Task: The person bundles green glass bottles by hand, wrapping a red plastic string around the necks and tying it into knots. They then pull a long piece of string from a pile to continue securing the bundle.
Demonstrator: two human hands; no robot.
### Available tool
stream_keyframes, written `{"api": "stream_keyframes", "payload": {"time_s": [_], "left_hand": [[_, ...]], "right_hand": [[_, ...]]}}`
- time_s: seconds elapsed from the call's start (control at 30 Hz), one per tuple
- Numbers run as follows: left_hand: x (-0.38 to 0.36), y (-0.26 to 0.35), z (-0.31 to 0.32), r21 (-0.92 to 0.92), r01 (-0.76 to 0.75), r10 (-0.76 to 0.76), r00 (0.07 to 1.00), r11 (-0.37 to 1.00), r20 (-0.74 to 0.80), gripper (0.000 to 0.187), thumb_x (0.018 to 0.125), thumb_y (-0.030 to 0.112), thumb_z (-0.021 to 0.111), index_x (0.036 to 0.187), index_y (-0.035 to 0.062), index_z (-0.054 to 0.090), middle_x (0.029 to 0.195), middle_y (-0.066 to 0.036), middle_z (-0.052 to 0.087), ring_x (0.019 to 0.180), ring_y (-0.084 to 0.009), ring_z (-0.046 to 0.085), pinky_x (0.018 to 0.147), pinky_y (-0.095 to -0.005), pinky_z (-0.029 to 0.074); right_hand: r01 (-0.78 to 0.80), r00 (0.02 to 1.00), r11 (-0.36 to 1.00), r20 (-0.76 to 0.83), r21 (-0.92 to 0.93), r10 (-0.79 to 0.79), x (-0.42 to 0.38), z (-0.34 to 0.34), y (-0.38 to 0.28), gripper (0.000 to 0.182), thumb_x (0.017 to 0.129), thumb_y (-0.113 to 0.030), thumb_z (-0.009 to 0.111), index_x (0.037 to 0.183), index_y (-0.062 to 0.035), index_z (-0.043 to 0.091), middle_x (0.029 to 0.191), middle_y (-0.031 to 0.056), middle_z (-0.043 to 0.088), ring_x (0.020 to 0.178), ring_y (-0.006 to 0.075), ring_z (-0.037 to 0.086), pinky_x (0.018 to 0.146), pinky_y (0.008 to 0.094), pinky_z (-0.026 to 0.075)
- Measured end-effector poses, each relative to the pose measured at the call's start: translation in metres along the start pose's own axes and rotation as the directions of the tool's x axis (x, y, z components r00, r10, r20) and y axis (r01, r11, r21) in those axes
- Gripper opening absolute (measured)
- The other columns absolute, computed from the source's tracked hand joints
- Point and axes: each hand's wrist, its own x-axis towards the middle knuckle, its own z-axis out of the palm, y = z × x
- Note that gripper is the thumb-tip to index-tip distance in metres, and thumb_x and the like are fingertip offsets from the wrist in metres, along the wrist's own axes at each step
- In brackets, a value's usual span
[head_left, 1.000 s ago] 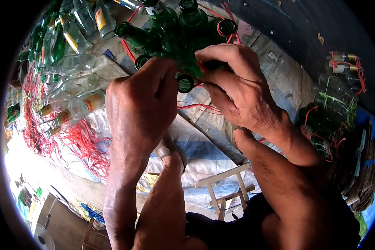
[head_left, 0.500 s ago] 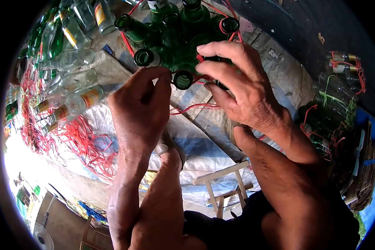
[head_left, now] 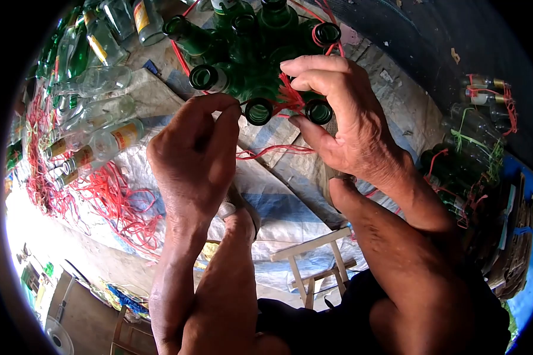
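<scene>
A cluster of upright green glass bottles (head_left: 243, 50) stands in front of me with red plastic twine (head_left: 180, 56) looped around it. My left hand (head_left: 195, 151) is closed in a pinch at the left of the nearest bottle neck (head_left: 259, 111), gripping a strand that runs behind that neck. A frayed tuft of red twine (head_left: 290, 94) sits between this neck and the bottle neck to its right (head_left: 318, 111). Around that right-hand neck my right hand (head_left: 349, 112) is curved, fingers and thumb apart, thumb tip close to the rim.
Clear and green bottles (head_left: 95, 83) lie at the left beside a tangled heap of red twine (head_left: 121, 204). More tied bottles (head_left: 477, 136) lie at the right. A small wooden stool (head_left: 311, 251) stands near my legs on the white and blue sheet (head_left: 278, 207).
My right fingers have opened and lifted off the twine, uncovering the red tuft and the right-hand bottle neck. My left hand keeps its pinch and has shifted slightly left.
</scene>
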Motion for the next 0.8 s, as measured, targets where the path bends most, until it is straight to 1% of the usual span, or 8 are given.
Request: {"api": "stream_keyframes", "payload": {"time_s": [0.2,0.3,0.4,0.5,0.57,0.6,0.7,0.8], "left_hand": [[0.002,-0.002,-0.003,0.006,-0.016,0.015,1.0,1.0,0.016,0.008,0.088,0.005,0.071,0.096,0.0061,0.075,0.055,0.005,0.051,0.053,-0.0001,0.041,0.05,-0.0218,0.033],[0.009,0.008,-0.005,0.085,-0.081,0.081,0.997,0.993,-0.001,0.007,0.089,0.006,0.072,0.095,0.0062,0.074,0.056,0.004,0.054,0.053,-0.0006,0.043,0.05,-0.0218,0.035],[0.011,0.014,-0.005,0.064,-0.151,0.152,0.988,0.986,-0.009,0.005,0.09,0.007,0.071,0.094,0.0062,0.073,0.058,0.002,0.057,0.053,-0.0012,0.047,0.05,-0.0222,0.037],[0.007,0.022,-0.01,0.126,-0.207,0.207,0.978,0.97,0.013,0.007,0.088,0.004,0.072,0.095,0.0069,0.073,0.059,0.002,0.058,0.053,-0.0011,0.048,0.05,-0.022,0.037],[0.002,0.016,-0.014,0.107,-0.276,0.274,0.961,0.955,0.032,0.008,0.088,0.004,0.073,0.095,0.0072,0.073,0.059,0.002,0.057,0.053,-0.001,0.048,0.049,-0.0217,0.037],[-0.003,0.019,-0.019,0.143,-0.229,0.222,0.973,0.963,0.066,0.009,0.086,0.002,0.074,0.094,0.0076,0.073,0.059,0.002,0.056,0.052,-0.0009,0.047,0.049,-0.0216,0.037],[-0.01,0.015,-0.029,0.202,-0.306,0.265,0.941,0.93,0.21,0.013,0.085,0.0,0.073,0.095,0.0073,0.073,0.058,0.001,0.058,0.047,-0.0034,0.05,0.045,-0.0232,0.037],[-0.018,0.005,-0.026,0.12,-0.208,0.177,0.958,0.971,0.227,0.014,0.085,-0.003,0.072,0.096,0.0063,0.073,0.057,-0.001,0.058,0.047,-0.0042,0.052,0.045,-0.024,0.038]], "right_hand": [[-0.017,1.0,1.0,0.004,0.007,0.017,0.0,0.0,-0.001,0.059,0.067,0.004,0.083,0.119,-0.0095,0.059,0.125,0.0038,0.062,0.11,0.0262,0.06,0.1,0.0408,0.044],[-0.034,0.999,0.999,0.014,0.008,0.034,-0.001,0.0,-0.003,0.059,0.066,0.004,0.083,0.119,-0.0096,0.058,0.126,0.0035,0.062,0.11,0.0259,0.06,0.1,0.0409,0.044],[-0.029,0.999,1.0,0.022,-0.005,0.029,-0.001,-0.001,-0.003,0.058,0.067,0.004,0.082,0.119,-0.0096,0.058,0.126,0.003,0.062,0.11,0.0258,0.06,0.1,0.0409,0.044],[-0.033,0.997,0.999,0.066,-0.041,0.036,0.0,-0.005,-0.005,0.048,0.078,0.002,0.079,0.119,-0.0044,0.057,0.133,0.0106,0.063,0.115,0.0282,0.061,0.097,0.0373,0.05],[-0.04,0.999,0.999,0.033,-0.007,0.04,0.0,-0.002,-0.003,0.053,0.073,0.002,0.08,0.119,-0.0075,0.058,0.128,0.0059,0.062,0.112,0.0264,0.061,0.099,0.0391,0.046],[-0.043,0.999,0.999,0.017,0.01,0.043,0.0,-0.001,-0.003,0.055,0.07,0.003,0.081,0.12,-0.0091,0.058,0.126,0.0036,0.062,0.111,0.0255,0.06,0.1,0.04,0.043],[-0.053,0.998,0.998,0.017,0.037,0.053,-0.001,0.0,-0.003,0.056,0.07,0.004,0.079,0.12,-0.0087,0.058,0.125,0.0043,0.062,0.112,0.0256,0.06,0.1,0.0397,0.043],[-0.041,0.999,0.999,0.024,0.032,0.04,-0.001,-0.001,-0.002,0.057,0.069,0.005,0.078,0.121,-0.0083,0.058,0.125,0.0051,0.063,0.112,0.0259,0.06,0.101,0.0399,0.043]]}}
